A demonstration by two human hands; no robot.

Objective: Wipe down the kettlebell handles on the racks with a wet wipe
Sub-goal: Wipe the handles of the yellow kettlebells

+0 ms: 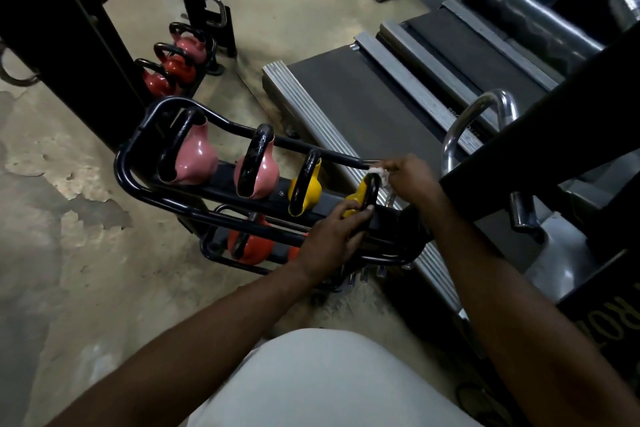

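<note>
Our right hand [410, 180] pinches a white wet wipe [379, 174] against the top of the black handle [371, 189] of the nearest yellow kettlebell [356, 199], at the near end of the rack [121, 163]'s upper tier. Our left hand [332, 236] curls round the lower part of that same handle. Further along the tier stand a second yellow kettlebell [306, 189] and two pink kettlebells [197, 156]; an orange kettlebell [251, 246] sits on the lower tier. A treadmill [346, 97] lies just beside the rack.

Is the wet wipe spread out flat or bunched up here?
Bunched up: the wet wipe shows as a small white wad pinched by the right hand against the nearest yellow kettlebell's handle.
</note>
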